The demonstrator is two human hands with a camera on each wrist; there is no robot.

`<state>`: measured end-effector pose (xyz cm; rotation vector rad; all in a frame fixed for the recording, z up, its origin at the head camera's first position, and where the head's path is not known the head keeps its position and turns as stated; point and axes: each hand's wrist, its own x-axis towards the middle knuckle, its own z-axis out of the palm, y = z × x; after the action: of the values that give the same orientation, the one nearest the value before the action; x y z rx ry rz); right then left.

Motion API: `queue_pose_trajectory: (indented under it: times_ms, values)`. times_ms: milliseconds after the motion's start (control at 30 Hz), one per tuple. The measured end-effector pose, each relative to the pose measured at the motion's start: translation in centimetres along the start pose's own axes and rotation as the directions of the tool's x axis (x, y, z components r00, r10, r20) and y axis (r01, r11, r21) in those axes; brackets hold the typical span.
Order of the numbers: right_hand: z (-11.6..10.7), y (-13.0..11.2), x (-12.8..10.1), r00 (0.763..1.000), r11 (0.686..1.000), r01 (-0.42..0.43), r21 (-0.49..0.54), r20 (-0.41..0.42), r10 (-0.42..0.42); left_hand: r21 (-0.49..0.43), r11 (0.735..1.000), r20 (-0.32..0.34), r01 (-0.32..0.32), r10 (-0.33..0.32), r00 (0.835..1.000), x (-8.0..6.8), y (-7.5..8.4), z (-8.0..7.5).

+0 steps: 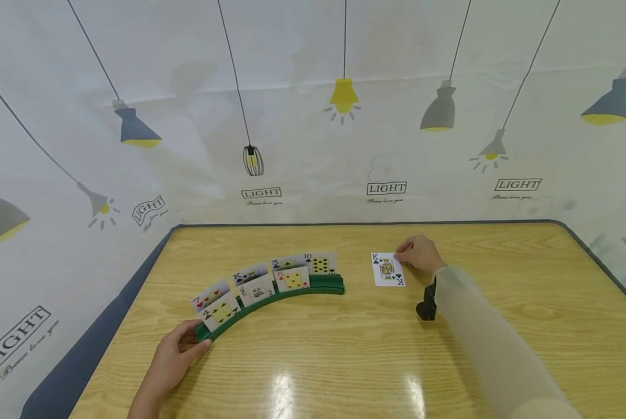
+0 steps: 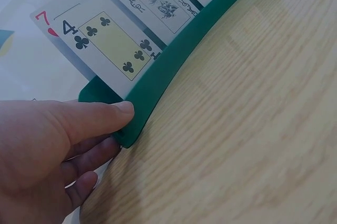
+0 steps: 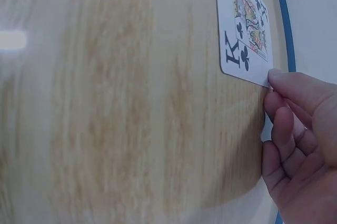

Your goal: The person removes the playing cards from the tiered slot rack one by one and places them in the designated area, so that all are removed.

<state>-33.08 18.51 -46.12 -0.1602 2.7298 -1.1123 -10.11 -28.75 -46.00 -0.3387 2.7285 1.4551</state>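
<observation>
In the head view a curved green card holder (image 1: 327, 285) stands on the left half of the table. My left hand (image 1: 170, 356) grips its near left end, and the left wrist view shows the thumb (image 2: 100, 117) on the front wall. Its front row carries a four of clubs (image 1: 221, 313), a joker (image 1: 257, 292) and a five of diamonds (image 1: 294, 280). Behind them show a seven of hearts (image 1: 208, 293), a king (image 1: 247, 274) and a ten (image 1: 322, 263), partly covered. To the right, my right hand (image 1: 422, 254) pinches the edge of a face-up king of clubs (image 1: 384, 272).
The light wooden table (image 1: 318, 355) has a dark rim along its back and sides. Close behind it hangs a pale wall covering (image 1: 302, 192) printed with lamps. A black wrist strap (image 1: 428, 305) hangs at the right sleeve.
</observation>
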Motion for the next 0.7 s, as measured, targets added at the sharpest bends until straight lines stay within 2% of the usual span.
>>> queue_pose_trajectory:
  times_ms: [167,433,700]
  values:
    - [0.0,0.0,-0.1,1.000,1.000,0.017,-0.002,0.001,-0.017,-0.002,1.000,-0.002,0.004,-0.004,1.000,0.0,-0.1,0.0]
    - [-0.9,0.2,-0.2,0.999,0.991,0.028,0.131,0.018,-0.031,-0.009,1.000,0.002,-0.002,0.002,1.000,0.0,-0.1,0.2]
    - [-1.7,-2.0,-0.6,0.999,0.991,0.029,0.131,0.031,-0.033,-0.011,1.000,0.002,-0.008,0.008,1.000,0.0,-0.3,0.1]
